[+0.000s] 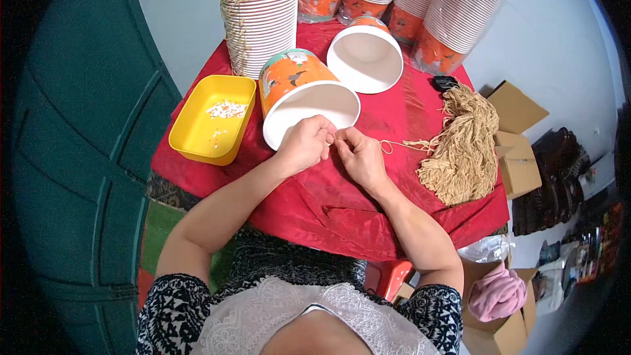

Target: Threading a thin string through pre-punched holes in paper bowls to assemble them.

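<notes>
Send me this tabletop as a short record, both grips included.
Surface: red cloth
Nearer tub: round, orange-patterned outside, white inside, lying on its side
Farther tub: like it, also on its side
Tray: yellow, rectangular, with small pale bits inside
String: loose tan bundle at right, one strand trailing leftward
Left grip: pinched closed in front of the nearer tub
Right grip: pinched closed beside the left; anything held is too small to tell
</notes>
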`<move>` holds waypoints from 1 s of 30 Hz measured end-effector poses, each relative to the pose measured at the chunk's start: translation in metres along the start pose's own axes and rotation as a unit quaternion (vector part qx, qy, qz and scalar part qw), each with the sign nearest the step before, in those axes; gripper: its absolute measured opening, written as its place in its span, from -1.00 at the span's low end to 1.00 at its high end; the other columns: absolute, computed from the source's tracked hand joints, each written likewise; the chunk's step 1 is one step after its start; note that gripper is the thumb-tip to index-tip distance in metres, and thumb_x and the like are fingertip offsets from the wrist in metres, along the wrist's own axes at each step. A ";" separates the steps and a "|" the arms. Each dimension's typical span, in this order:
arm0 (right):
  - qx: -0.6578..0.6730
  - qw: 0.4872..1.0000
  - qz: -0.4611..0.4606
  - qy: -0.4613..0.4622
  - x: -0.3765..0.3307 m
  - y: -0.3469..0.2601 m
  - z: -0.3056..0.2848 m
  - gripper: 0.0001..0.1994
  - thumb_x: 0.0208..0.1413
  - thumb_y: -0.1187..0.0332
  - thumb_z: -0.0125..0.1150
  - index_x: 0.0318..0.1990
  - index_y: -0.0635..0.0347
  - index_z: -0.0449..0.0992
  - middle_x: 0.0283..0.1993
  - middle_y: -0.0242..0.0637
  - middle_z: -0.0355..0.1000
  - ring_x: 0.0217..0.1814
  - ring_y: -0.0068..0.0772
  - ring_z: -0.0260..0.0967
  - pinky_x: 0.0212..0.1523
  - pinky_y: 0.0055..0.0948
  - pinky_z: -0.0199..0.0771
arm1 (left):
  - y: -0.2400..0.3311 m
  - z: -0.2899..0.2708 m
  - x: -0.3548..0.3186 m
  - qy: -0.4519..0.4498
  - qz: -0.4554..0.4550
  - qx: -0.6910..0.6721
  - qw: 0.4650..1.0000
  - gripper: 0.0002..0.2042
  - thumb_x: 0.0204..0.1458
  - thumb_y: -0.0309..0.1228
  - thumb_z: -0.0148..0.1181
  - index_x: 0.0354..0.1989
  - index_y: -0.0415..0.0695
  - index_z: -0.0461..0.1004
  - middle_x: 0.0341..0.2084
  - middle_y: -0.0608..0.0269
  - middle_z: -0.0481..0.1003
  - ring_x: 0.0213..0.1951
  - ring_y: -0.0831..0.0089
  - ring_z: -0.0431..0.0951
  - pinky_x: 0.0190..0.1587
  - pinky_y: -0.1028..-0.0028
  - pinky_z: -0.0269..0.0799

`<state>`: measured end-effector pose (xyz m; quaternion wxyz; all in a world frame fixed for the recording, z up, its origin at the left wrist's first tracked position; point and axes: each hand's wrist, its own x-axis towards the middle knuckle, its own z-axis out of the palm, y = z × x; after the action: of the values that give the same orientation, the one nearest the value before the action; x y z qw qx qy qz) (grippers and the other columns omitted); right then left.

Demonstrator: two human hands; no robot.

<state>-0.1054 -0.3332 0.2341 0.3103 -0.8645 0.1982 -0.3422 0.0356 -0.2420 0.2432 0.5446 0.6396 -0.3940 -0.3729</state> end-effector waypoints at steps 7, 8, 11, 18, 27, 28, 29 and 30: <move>0.026 0.999 0.036 -0.009 0.001 0.004 0.000 -0.90 0.13 0.40 0.21 -0.25 0.22 0.55 -0.40 0.00 0.53 -0.35 0.02 0.54 -0.33 -0.18 0.52 | -0.016 -0.004 0.005 0.071 0.128 0.161 0.976 -0.90 0.04 -0.55 0.09 -0.30 -0.25 0.51 -0.36 0.07 0.54 -0.41 0.25 0.58 -0.30 0.32 0.51; 0.027 0.999 0.035 -0.011 0.001 0.003 0.000 -0.90 0.13 0.40 0.21 -0.25 0.22 0.55 -0.40 0.00 0.53 -0.35 0.02 0.54 -0.33 -0.18 0.52 | -0.022 -0.004 0.006 0.090 0.203 0.196 0.955 -0.93 -0.01 -0.54 0.15 -0.35 -0.23 0.52 -0.37 0.04 0.54 -0.33 0.16 0.59 -0.21 0.27 0.51; 0.034 0.998 0.043 -0.007 0.001 0.000 -0.001 -0.90 0.13 0.40 0.21 -0.26 0.22 0.56 -0.40 0.00 0.53 -0.36 0.01 0.55 -0.33 -0.18 0.52 | -0.019 0.000 0.005 0.095 0.183 0.226 0.952 -0.95 -0.09 -0.54 0.21 -0.42 -0.20 0.52 -0.38 0.04 0.53 -0.26 0.08 0.56 -0.16 0.24 0.49; 0.011 1.000 0.024 0.011 0.000 0.001 0.003 -0.91 0.12 0.40 0.22 -0.28 0.21 0.52 -0.43 -0.04 0.52 -0.38 0.00 0.54 -0.37 -0.18 0.52 | -0.014 0.002 0.003 0.092 0.170 0.254 0.948 -0.97 -0.10 -0.54 0.22 -0.52 -0.19 0.50 -0.42 0.06 0.51 -0.31 0.07 0.55 -0.21 0.22 0.48; -0.037 0.999 -0.008 0.032 0.001 -0.001 0.004 -0.91 0.10 0.42 0.23 -0.29 0.20 0.48 -0.44 -0.05 0.52 -0.40 0.01 0.54 -0.41 -0.13 0.52 | -0.017 0.002 0.003 0.070 0.154 0.249 0.954 -0.96 -0.09 -0.51 0.23 -0.51 -0.19 0.53 -0.40 0.07 0.53 -0.33 0.07 0.57 -0.22 0.22 0.49; -0.043 0.998 -0.016 0.032 0.001 -0.001 0.004 -0.92 0.10 0.43 0.23 -0.29 0.20 0.49 -0.44 -0.05 0.52 -0.40 0.00 0.54 -0.41 -0.13 0.52 | -0.018 0.002 0.003 0.068 0.149 0.241 0.957 -0.96 -0.08 -0.50 0.22 -0.49 -0.19 0.54 -0.38 0.06 0.54 -0.31 0.06 0.57 -0.20 0.23 0.50; -0.043 0.998 -0.016 0.032 0.001 -0.002 0.004 -0.92 0.10 0.43 0.23 -0.29 0.20 0.49 -0.44 -0.05 0.52 -0.40 0.00 0.54 -0.41 -0.13 0.52 | -0.018 0.002 0.003 0.067 0.145 0.233 0.959 -0.95 -0.07 -0.49 0.22 -0.48 -0.19 0.55 -0.37 0.05 0.54 -0.30 0.05 0.58 -0.19 0.23 0.50; -0.052 0.998 -0.027 0.028 0.000 -0.003 0.003 -0.93 0.09 0.44 0.23 -0.29 0.20 0.50 -0.43 -0.05 0.52 -0.40 0.00 0.54 -0.41 -0.14 0.52 | -0.019 0.001 0.004 0.067 0.144 0.233 0.959 -0.95 -0.07 -0.49 0.22 -0.48 -0.19 0.55 -0.37 0.05 0.54 -0.30 0.05 0.58 -0.19 0.23 0.50</move>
<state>-0.1024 -0.3301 0.2345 0.2497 -0.8745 0.2008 -0.3641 0.0378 -0.2441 0.2240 0.4539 0.7085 -0.5207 -0.1444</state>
